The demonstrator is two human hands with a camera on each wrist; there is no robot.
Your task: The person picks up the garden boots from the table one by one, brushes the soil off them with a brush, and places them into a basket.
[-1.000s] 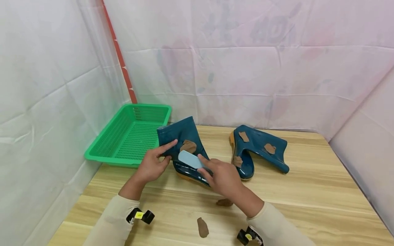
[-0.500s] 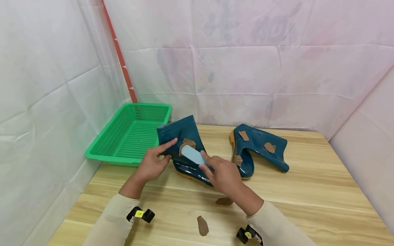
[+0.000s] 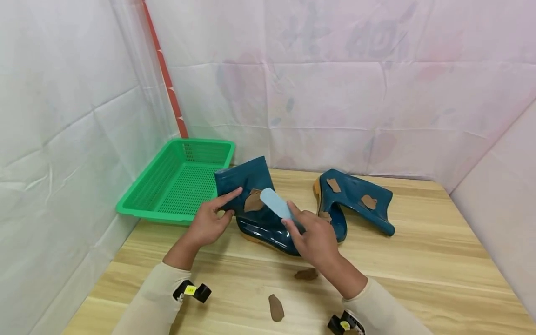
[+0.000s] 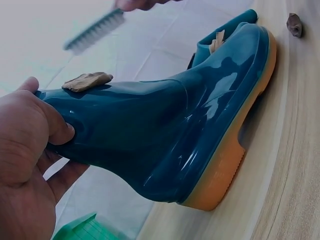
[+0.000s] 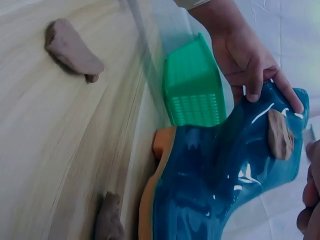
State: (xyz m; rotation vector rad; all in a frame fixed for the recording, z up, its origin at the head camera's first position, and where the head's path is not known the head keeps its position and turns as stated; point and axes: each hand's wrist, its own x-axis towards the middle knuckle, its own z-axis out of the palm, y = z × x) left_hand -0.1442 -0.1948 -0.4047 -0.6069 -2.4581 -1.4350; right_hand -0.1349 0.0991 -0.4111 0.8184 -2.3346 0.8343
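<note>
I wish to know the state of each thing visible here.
Left hand: gripping the near boot
Near boot: brown lump on its shaft
Right hand: holding the brush
Brush: apart from that lump
Far boot: lying on its side, brown lumps on it
Basket: upright, open-topped
Two table lumps: lying loose

Head view high, forward-down; wrist views close, boot [image 4: 130,120] in both.

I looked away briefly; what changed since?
The right hand moved the pale-blue bristled brush up and rightward in the head view, revealing more of the brown clay-like patch. The left hand still holds the shiny dark-teal rubber boot.
</note>
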